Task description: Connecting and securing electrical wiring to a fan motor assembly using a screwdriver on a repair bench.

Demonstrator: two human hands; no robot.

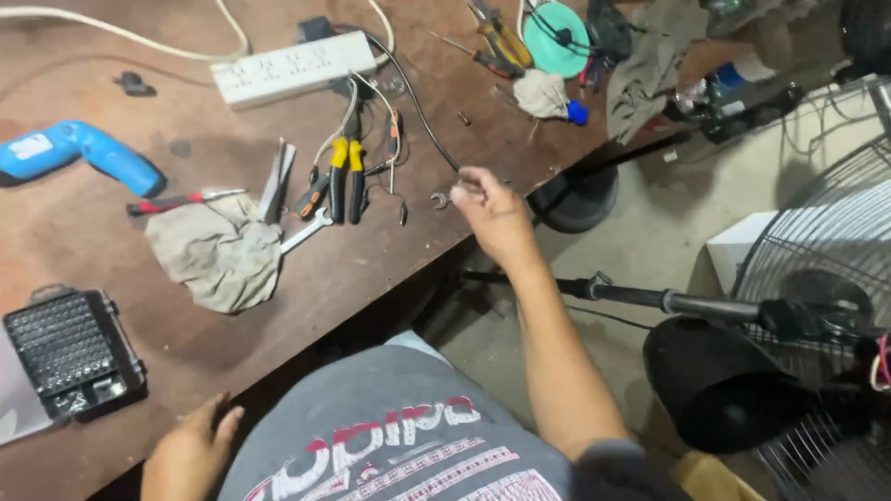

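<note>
My right hand (494, 211) reaches over the front edge of the brown workbench (371, 269) and pinches a small metal wrench (442, 199) between its fingertips. My left hand (190, 452) rests at the bench's near edge, fingers apart, holding nothing. Beside the wrench lie yellow-handled pliers (346, 176), a silver spanner (306, 230) and thin wires (394, 139). A fan lies on its side at the right, with its black motor housing (719, 380), wire grille (826, 250) and pole (640, 297).
A grey rag (218, 255), a red-handled screwdriver (176, 200), a blue power screwdriver (79, 153), a black bit case (70, 348) and a white power strip (292, 67) sit on the bench. Screwdrivers (497, 42), a teal roll (557, 37) and cloths crowd the far end.
</note>
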